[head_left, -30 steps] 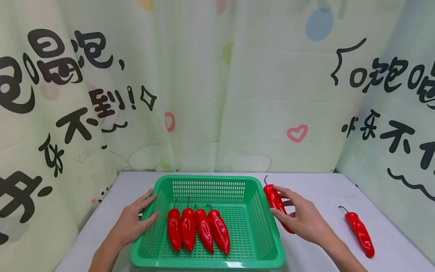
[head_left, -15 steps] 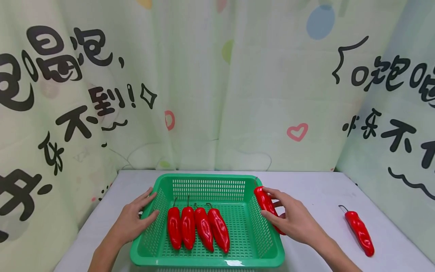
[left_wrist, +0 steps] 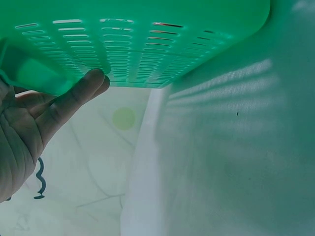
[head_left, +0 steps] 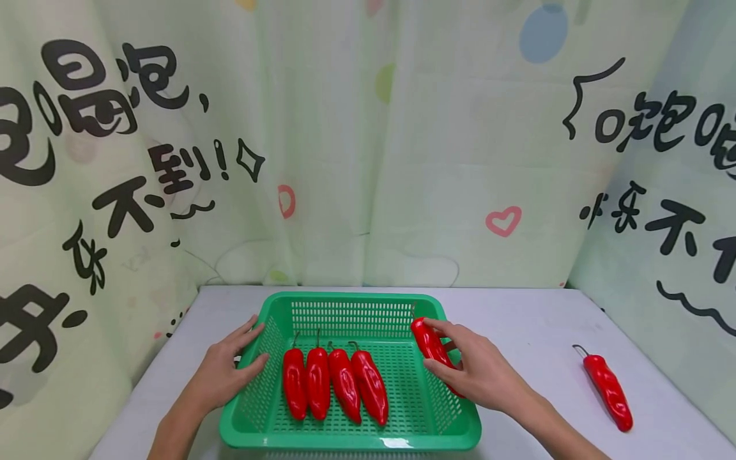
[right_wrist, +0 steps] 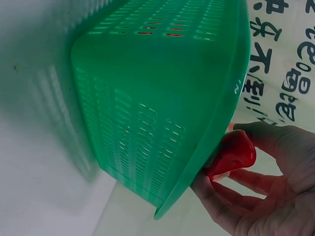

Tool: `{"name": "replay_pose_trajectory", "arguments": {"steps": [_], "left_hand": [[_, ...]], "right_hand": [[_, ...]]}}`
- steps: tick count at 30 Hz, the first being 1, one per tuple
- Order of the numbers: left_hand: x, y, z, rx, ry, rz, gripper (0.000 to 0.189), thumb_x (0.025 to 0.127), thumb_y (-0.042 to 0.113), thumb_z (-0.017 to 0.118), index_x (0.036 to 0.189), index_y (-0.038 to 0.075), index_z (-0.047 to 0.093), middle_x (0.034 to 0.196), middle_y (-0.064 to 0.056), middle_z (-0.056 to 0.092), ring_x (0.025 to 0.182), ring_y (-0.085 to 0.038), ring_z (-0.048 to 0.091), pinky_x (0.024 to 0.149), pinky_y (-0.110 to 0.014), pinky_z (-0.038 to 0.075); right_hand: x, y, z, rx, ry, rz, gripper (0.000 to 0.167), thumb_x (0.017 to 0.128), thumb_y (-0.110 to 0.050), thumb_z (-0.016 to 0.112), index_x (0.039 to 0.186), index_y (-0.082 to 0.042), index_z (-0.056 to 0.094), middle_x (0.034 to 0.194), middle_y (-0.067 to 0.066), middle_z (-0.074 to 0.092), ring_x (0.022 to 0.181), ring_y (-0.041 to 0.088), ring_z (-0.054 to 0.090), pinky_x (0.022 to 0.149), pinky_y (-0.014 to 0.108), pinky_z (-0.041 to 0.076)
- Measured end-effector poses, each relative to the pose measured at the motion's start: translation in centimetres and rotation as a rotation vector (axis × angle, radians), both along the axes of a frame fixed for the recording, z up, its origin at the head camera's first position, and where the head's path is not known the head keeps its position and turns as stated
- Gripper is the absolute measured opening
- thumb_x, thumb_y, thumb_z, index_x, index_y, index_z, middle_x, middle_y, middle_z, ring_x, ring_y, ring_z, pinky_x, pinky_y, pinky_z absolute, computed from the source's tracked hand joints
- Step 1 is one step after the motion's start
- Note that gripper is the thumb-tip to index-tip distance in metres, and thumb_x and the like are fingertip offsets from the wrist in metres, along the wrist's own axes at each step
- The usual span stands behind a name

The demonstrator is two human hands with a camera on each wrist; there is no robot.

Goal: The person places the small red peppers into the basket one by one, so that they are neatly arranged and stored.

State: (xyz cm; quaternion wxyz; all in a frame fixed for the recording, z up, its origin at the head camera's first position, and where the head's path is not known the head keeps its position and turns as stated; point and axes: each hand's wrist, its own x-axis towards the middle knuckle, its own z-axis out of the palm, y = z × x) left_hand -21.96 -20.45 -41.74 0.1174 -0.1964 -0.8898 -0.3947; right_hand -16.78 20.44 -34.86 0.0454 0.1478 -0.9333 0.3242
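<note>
My right hand holds a glossy red chili pepper between thumb and fingers, over the right rim of a green plastic basket. In the right wrist view, the pepper shows its blunt end beside the rim. My left hand grips the basket's left rim, thumb over the edge; in the left wrist view, fingers lie against its outer side. Several red peppers lie side by side in the basket, among them a leftmost one and a rightmost one.
Another red pepper lies on the white table to the right of the basket. A pale green printed curtain with black lettering surrounds the table at the back and sides.
My right hand has carried the pepper leftward, from beside the basket to over its right rim. My left hand stays on the left rim, and the other peppers have not moved.
</note>
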Motion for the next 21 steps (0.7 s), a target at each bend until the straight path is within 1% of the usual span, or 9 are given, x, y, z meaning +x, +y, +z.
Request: {"name": "replay_pose_trajectory", "arguments": {"steps": [7,15,21], "left_hand": [[-0.1,0.0,-0.1,0.003,0.008,-0.004,0.058,0.093,0.012,0.073,0.143,-0.009,0.053,0.154,-0.029,0.044,0.110,-0.041,0.069,0.078,-0.041,0.062],[-0.2,0.0,0.0,0.013,0.025,-0.010,0.058,0.092,0.010,0.073,0.142,-0.010,0.053,0.153,-0.030,0.044,0.111,-0.044,0.068,0.078,-0.044,0.062],[-0.2,0.0,-0.1,0.011,0.021,-0.008,0.058,0.092,0.010,0.073,0.143,-0.010,0.053,0.154,-0.029,0.044,0.111,-0.042,0.069,0.078,-0.043,0.062]], "right_hand": [[-0.3,-0.6,0.0,0.025,0.006,0.030,0.066,0.088,-0.028,0.082,0.146,-0.013,0.054,0.118,0.004,0.066,0.102,0.021,0.062,0.060,0.020,0.055],[-0.7,-1.2,0.0,0.096,0.028,0.085,0.065,0.089,-0.027,0.081,0.145,-0.009,0.054,0.120,0.005,0.067,0.099,0.020,0.063,0.063,0.019,0.054],[-1.0,-1.6,-0.2,0.123,0.031,0.105,0.061,0.089,-0.021,0.081,0.142,-0.006,0.056,0.120,0.006,0.067,0.098,0.019,0.063,0.066,0.020,0.054]]}}
